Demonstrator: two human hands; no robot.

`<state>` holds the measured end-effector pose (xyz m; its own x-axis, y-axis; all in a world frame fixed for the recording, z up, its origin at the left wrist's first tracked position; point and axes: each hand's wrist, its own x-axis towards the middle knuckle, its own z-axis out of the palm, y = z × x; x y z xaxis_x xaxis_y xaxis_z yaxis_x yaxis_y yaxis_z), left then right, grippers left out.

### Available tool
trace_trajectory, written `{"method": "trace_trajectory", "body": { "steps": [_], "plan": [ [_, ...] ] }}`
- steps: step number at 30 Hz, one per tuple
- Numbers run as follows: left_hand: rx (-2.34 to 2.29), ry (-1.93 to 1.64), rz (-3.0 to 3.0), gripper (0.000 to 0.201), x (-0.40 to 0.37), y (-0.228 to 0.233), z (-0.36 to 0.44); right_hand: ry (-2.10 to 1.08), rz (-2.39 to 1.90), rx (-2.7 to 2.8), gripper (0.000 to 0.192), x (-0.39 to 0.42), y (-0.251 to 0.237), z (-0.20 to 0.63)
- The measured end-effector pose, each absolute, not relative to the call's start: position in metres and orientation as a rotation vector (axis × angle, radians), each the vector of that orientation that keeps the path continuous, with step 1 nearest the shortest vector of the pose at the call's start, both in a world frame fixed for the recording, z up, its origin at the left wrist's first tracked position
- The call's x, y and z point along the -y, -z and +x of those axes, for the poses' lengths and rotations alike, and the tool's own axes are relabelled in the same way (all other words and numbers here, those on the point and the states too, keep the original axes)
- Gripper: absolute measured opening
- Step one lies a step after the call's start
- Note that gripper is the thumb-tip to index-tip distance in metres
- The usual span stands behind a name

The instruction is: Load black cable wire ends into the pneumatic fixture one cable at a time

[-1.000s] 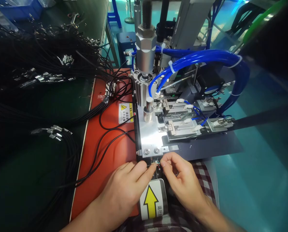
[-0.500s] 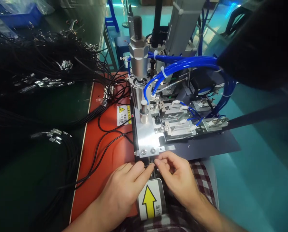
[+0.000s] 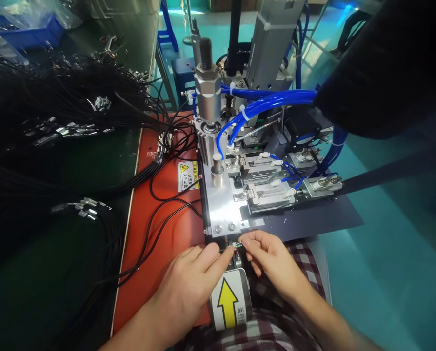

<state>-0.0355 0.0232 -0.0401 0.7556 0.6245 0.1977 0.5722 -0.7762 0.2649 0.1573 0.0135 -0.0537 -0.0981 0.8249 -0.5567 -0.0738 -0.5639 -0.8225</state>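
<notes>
Both hands pinch a cable end with tiny coloured wires [image 3: 236, 245] just below the front edge of the press [image 3: 225, 214]: the left hand [image 3: 194, 282] grips the cable, the right hand [image 3: 267, 258] nips the wire tips. A loose grip could let the fine wires splay or miss the slot; fingers sit close to the press. Since half a second ago, the right hand has drawn slightly back, exposing the wires.
</notes>
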Motion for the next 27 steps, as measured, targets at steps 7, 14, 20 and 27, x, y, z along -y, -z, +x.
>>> {"method": "trace_trajectory", "body": {
  "steps": [7, 14, 20, 27],
  "plan": [
    [-0.957, -0.443, 2.766, 0.036, -0.024, 0.04, -0.035, -1.629, -1.535, 0.806, 0.035, 0.009, 0.054, 0.145],
    [-0.947, -0.415, 2.747, 0.037, -0.023, 0.04, -0.036, -0.858, -1.523, 1.69, 0.015, 0.009, 0.051, 0.155],
    [-0.958, -0.388, 2.731, 0.039, -0.022, 0.042, -0.038, -0.915, -1.526, 1.635, 0.011, 0.003, 0.044, 0.155],
    [-0.961, -0.408, 2.743, 0.039, -0.022, 0.042, -0.037, -0.916, -1.574, 1.536, 0.01, 0.003, 0.049, 0.151]
  ]
}}
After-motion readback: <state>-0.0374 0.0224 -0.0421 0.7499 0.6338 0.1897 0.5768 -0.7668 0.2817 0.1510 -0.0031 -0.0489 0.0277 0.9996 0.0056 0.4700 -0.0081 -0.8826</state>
